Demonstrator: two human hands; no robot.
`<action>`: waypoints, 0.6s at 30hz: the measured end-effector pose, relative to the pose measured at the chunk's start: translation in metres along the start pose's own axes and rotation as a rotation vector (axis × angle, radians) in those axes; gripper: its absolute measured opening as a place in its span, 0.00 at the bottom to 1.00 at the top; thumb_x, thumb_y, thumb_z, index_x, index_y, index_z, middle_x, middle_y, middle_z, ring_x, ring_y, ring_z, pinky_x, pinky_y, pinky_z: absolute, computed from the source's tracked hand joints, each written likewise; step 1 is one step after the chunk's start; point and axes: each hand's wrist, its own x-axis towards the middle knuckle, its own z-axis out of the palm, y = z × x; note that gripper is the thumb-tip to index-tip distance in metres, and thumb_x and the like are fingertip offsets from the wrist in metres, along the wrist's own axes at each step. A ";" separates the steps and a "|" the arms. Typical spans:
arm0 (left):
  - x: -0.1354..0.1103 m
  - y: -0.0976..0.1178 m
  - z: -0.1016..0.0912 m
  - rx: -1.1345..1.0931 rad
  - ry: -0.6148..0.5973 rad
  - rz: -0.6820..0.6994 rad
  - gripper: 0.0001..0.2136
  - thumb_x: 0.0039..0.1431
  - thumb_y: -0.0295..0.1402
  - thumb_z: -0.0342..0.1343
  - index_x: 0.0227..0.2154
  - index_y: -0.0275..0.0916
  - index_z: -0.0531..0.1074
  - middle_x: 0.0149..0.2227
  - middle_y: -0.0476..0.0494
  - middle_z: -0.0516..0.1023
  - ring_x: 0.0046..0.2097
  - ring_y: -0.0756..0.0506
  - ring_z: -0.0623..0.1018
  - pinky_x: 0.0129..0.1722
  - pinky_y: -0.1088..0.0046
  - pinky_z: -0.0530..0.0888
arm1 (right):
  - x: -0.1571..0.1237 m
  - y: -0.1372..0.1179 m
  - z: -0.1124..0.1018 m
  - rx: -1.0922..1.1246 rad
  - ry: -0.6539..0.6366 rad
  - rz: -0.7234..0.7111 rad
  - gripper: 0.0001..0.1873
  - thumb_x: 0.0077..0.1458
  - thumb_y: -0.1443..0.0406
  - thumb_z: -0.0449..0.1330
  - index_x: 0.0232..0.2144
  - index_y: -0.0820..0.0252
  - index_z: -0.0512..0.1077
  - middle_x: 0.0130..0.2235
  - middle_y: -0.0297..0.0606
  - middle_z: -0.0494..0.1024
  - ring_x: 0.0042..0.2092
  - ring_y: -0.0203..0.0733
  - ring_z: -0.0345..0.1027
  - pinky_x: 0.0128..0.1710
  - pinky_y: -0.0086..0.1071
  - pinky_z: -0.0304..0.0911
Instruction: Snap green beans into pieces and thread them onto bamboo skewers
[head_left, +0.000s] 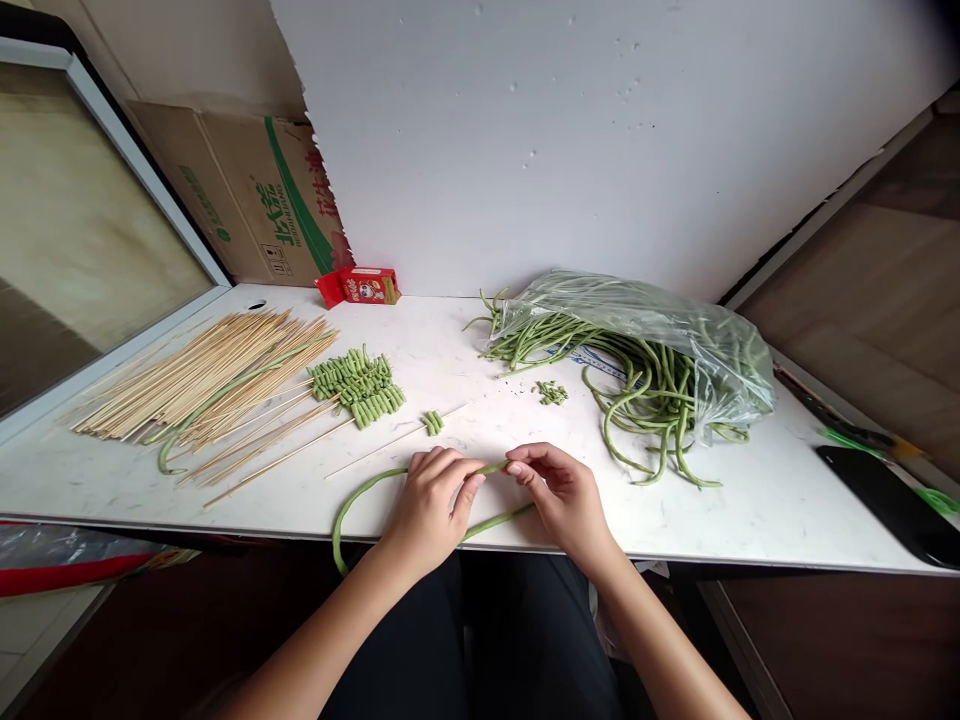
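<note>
Both my hands pinch one long green bean (pixel 360 492) near the front edge of the white table (pixel 750 500). My left hand (pixel 431 508) is closed on the bean, whose free end curves left and hangs over the edge. My right hand (pixel 559 492) pinches the same bean just right of it, and a second stretch of bean (pixel 499 521) runs under my wrists. Ahead lies a skewer with a few bean pieces on it (pixel 433 422). Further left sit several loaded skewers with bean pieces (pixel 358 385).
A pile of bare bamboo skewers (pixel 202 375) covers the left of the table. A clear plastic bag of long beans (pixel 645 345) lies at the right, with cut bean ends (pixel 551 392) beside it. A red box (pixel 358 286) and a cardboard carton (pixel 255 195) stand at the back. A dark knife (pixel 889 505) lies far right.
</note>
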 end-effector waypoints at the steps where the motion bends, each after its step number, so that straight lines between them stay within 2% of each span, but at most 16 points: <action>1: 0.000 0.001 -0.001 0.004 0.000 0.003 0.11 0.75 0.33 0.51 0.50 0.42 0.78 0.43 0.41 0.81 0.46 0.41 0.78 0.48 0.60 0.69 | 0.000 0.000 0.000 -0.007 0.005 0.003 0.14 0.62 0.52 0.69 0.40 0.56 0.81 0.37 0.41 0.84 0.37 0.45 0.78 0.40 0.37 0.74; 8: 0.000 0.002 0.001 0.031 0.060 0.072 0.09 0.74 0.38 0.57 0.49 0.43 0.79 0.40 0.43 0.82 0.43 0.42 0.78 0.47 0.60 0.68 | -0.002 -0.003 0.005 -0.006 -0.043 0.012 0.16 0.63 0.51 0.67 0.37 0.57 0.79 0.35 0.41 0.82 0.35 0.44 0.75 0.37 0.37 0.74; 13: 0.001 0.000 0.005 -0.007 0.137 0.097 0.08 0.74 0.33 0.57 0.49 0.44 0.80 0.39 0.45 0.83 0.40 0.45 0.80 0.46 0.62 0.68 | -0.003 -0.006 0.009 0.077 -0.065 0.048 0.16 0.62 0.51 0.68 0.38 0.57 0.79 0.35 0.40 0.82 0.35 0.44 0.75 0.38 0.36 0.73; 18: 0.001 0.002 0.004 0.016 0.146 0.131 0.07 0.73 0.34 0.59 0.47 0.42 0.80 0.38 0.46 0.84 0.40 0.45 0.81 0.47 0.61 0.67 | -0.003 -0.006 0.009 0.060 -0.114 0.092 0.14 0.63 0.53 0.66 0.37 0.57 0.77 0.32 0.37 0.78 0.32 0.41 0.69 0.33 0.33 0.66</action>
